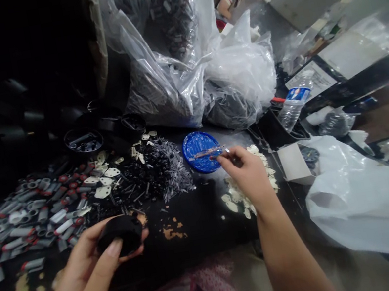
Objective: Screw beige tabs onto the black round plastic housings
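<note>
My left hand (91,264) is closed around a black round cup-like part (125,235), its thumb pressed against the part. In my right hand (248,171), thumb and fingertips pinch a thin smeared stick (205,153). The stick lies across a blue round lid (199,139) coated with pale streaks of paste. Just left of the lid is a heap of small grey and black pieces (174,169), with springs (145,189) scattered near it. Cream-coloured flat plates (232,199) are piled under and beside my right hand.
Many grey tubes with red ends (43,207) spread over the left side of the black table. Clear bags of parts (162,91) stand behind. To the right are a plastic bottle (294,103), an open small box (295,164) and a white plastic bag (370,204).
</note>
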A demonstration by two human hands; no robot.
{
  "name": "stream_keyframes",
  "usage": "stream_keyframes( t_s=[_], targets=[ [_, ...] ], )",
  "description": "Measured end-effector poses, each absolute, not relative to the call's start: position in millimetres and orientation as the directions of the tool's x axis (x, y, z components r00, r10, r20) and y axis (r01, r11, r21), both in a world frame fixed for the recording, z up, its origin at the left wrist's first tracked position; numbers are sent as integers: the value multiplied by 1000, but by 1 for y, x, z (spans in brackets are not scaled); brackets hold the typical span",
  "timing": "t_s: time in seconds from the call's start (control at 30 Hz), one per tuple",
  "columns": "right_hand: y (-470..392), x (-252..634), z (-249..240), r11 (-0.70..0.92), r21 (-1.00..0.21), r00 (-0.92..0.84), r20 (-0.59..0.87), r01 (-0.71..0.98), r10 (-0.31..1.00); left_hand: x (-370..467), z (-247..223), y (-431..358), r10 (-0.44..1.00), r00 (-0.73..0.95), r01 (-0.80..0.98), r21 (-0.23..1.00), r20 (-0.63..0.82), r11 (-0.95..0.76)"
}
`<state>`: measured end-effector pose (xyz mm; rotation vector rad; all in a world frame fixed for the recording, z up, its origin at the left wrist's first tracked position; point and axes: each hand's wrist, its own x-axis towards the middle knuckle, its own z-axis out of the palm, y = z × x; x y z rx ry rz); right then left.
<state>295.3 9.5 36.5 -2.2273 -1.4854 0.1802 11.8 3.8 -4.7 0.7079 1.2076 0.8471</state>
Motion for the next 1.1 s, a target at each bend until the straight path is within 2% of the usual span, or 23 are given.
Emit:
stream_keyframes(
  t_s=[0.07, 0.13, 0.2, 0.27, 0.37, 0.47, 0.53, 0.6, 0.73, 0.8, 0.9, 1.0, 1.1],
  targets=[
    [4, 278, 37, -269, -612, 400, 85, 744, 913, 21, 1, 4, 808, 193, -264, 763, -557, 590],
    [0, 257, 39, -222, -795, 375, 7, 564, 927, 29, 5, 6, 747, 276, -370, 650, -605, 663],
    [-2, 237, 43, -206, -887, 335, -62, 413, 940, 35, 8, 10, 711, 374, -442, 559, -596, 701],
    [-4, 221, 50, -204, -894, 288, -89, 398, 953, 37, 10, 13, 695, 463, -488, 496, -550, 718],
    [-5, 207, 60, -175, -867, 224, -75, 467, 972, 35, 13, 16, 677, 540, -535, 416, -500, 735],
    [-5, 201, 64, -136, -839, 196, -35, 528, 980, 34, 15, 15, 665, 570, -541, 388, -483, 746],
    [-5, 200, 64, -114, -822, 184, -11, 558, 983, 34, 14, 14, 665, 572, -524, 409, -480, 747],
    [-5, 199, 64, -106, -808, 160, -14, 580, 987, 34, 12, 11, 693, 537, -497, 483, -482, 721],
    [-7, 200, 65, -111, -771, 105, -57, 627, 993, 29, 6, 6, 836, 362, -313, 791, -412, 525],
    [-8, 200, 66, -99, -744, 79, -62, 661, 995, 26, 4, 5, 886, 305, -175, 893, -350, 413],
    [-11, 199, 67, -25, -709, 30, -6, 705, 1000, 23, 5, 5, 906, 302, -117, 932, -296, 344],
    [-14, 198, 66, 71, -698, -30, 72, 713, 997, 22, 3, 4, 882, 357, -161, 910, -307, 381],
    [-16, 201, 66, 25, -751, -25, 12, 660, 1000, 19, -1, 1, 842, 407, -196, 867, -354, 459]
  ],
)
